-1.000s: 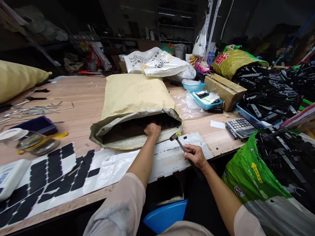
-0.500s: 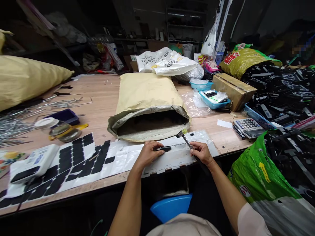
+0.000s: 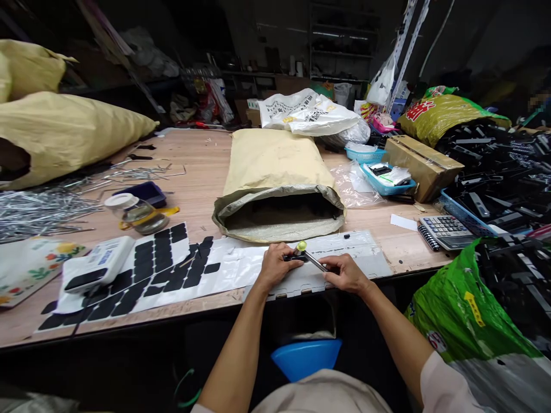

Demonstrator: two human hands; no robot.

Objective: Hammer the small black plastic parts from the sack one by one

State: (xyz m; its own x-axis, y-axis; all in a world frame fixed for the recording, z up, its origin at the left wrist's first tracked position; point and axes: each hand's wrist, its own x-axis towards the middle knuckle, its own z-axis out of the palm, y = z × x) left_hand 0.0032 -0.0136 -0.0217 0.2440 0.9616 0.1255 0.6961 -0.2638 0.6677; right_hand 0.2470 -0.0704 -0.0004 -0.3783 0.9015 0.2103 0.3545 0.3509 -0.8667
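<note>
Left grip [image 3: 274, 267], black piece [image 3: 295, 258] pinched, partly hidden by hammer [image 3: 315, 261]

Hands, two: left hand [image 3: 276, 267], right hand [image 3: 346, 273]. Hammer [image 3: 315, 261], one. Held black part [image 3: 294, 258], one. Centre sack [image 3: 275, 160], one. Calculator [image 3: 445, 228], one. Spiral notebook [image 3: 429, 238], one. Light-blue baskets [image 3: 390, 188], three. Navy tray [image 3: 150, 194], one. Metal rods [image 3: 43, 212], too many to count.

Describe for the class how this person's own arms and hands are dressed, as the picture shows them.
The left hand and right hand wear no gloves, and no watch shows on either wrist. The left forearm and right forearm are uncovered. The right sleeve is pale beige-pink; of the left sleeve, only a sliver shows.
</note>
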